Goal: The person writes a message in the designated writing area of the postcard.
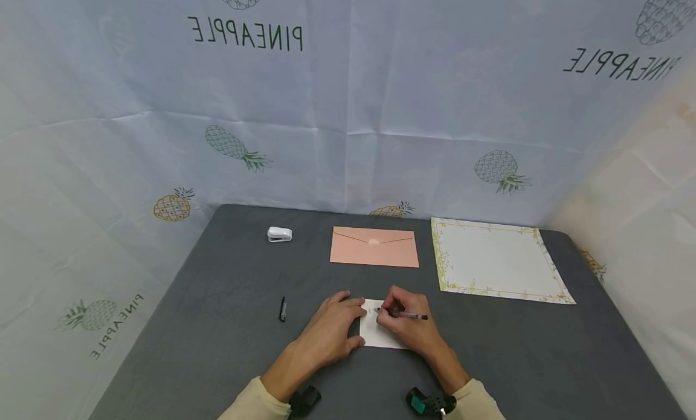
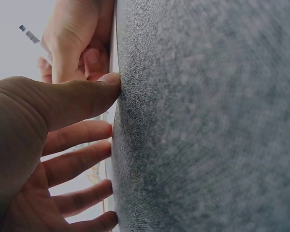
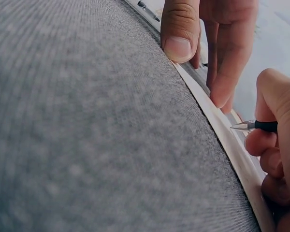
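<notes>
A small white card (image 1: 377,334) lies on the dark grey table, with a few dark pen marks near its upper left. My right hand (image 1: 411,324) pinches a pen (image 1: 409,315) with a black grip, its tip at the card beside the marks. In the right wrist view the pen's metal tip (image 3: 241,126) points down at the card (image 3: 217,121). My left hand (image 1: 333,328) rests at the card's left edge, thumb and fingertips touching it, the fingers spread and fairly straight. Part of the card is hidden under my right hand.
A black pen cap (image 1: 283,309) lies left of my hands. Farther back are a white stapler (image 1: 280,234), a pink envelope (image 1: 375,247) with a round seal, and a large white sheet (image 1: 500,260) with a floral border. A pineapple-print curtain (image 1: 348,118) hangs behind the table (image 1: 228,347).
</notes>
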The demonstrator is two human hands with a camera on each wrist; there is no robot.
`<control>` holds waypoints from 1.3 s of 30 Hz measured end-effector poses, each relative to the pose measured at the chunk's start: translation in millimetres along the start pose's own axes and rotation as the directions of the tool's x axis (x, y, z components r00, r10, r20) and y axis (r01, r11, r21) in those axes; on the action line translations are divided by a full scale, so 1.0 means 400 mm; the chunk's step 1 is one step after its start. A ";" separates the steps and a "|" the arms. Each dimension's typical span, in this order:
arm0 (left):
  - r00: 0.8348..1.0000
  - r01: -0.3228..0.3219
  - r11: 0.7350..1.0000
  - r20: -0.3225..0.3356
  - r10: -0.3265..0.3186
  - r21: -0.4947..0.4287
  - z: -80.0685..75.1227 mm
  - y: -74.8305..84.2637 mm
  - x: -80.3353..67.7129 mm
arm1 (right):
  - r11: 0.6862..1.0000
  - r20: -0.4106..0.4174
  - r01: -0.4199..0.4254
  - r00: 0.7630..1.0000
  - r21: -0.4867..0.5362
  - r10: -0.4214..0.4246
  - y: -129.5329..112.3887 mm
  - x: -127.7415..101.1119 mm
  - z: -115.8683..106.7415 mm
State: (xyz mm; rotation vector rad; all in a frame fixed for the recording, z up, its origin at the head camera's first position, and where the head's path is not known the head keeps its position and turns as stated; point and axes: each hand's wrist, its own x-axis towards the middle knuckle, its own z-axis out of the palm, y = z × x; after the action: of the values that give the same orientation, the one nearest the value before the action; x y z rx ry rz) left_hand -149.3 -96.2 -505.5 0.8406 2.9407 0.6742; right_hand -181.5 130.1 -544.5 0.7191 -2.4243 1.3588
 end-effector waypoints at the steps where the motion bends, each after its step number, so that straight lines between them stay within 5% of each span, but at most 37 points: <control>1: 1.000 0.001 1.000 0.001 -0.001 0.001 0.000 0.000 0.000 | 1.000 0.002 0.001 1.000 0.002 -0.001 0.000 0.000 0.000; 5: 1.000 -0.001 1.000 -0.001 0.001 0.002 -0.002 0.003 -0.002 | 1.000 0.007 0.006 1.000 0.009 -0.006 0.001 0.000 -0.002; 7: 1.000 0.008 1.000 0.027 -0.009 0.017 -0.033 0.026 -0.005 | 1.000 0.009 0.008 1.000 0.012 -0.008 0.001 0.000 -0.003; 39: 0.998 0.027 0.999 0.051 -0.029 0.031 -0.033 0.028 -0.004 | 0.998 0.010 0.048 0.999 0.038 -0.049 0.004 0.000 -0.005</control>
State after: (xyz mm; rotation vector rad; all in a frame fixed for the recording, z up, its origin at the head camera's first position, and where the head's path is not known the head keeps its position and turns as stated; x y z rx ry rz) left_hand -143.9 -93.9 -489.0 0.8050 2.9181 0.5992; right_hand -182.1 132.5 -544.6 0.7911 -2.3790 1.3893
